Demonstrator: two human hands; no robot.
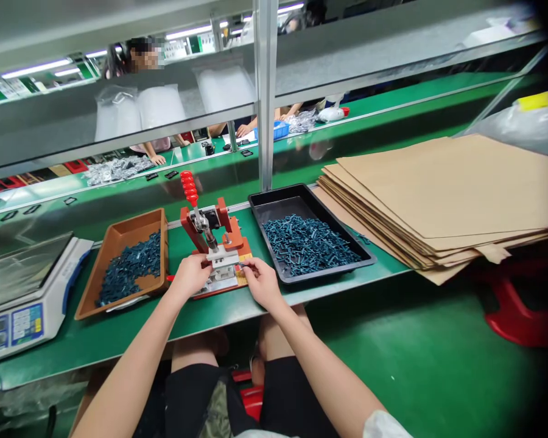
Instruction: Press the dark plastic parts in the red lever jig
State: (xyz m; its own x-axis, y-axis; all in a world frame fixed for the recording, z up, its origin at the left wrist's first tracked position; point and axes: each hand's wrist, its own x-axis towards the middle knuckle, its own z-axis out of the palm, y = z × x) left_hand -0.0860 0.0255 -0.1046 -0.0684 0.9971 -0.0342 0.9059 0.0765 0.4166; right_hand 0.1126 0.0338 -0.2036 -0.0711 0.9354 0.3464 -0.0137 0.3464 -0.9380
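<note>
A toggle press fixture (pixel 223 261) with a red-gripped lever (pixel 189 187) standing upright sits on the green bench in front of me. My left hand (pixel 192 277) is at the left side of its metal block, fingers closed; whatever they pinch is hidden. From the right side, my right hand (pixel 261 281) reaches the block with thumb and forefinger pinched at its edge, on a small part too tiny to make out. Left of the fixture, a brown tray (pixel 87 297) contains many small dark blue pieces (pixel 132 264). A black tray (pixel 281 204) on the right holds thin blue strips (pixel 305 246).
A digital scale (pixel 31 298) stands at the far left. Stacked brown cardboard sheets (pixel 447 188) lie right of the black tray. A metal post (pixel 265 97) rises behind the fixture. Across the divider, other people's hands (pixel 158 159) rest on another bench. A red stool (pixel 520 310) is at right.
</note>
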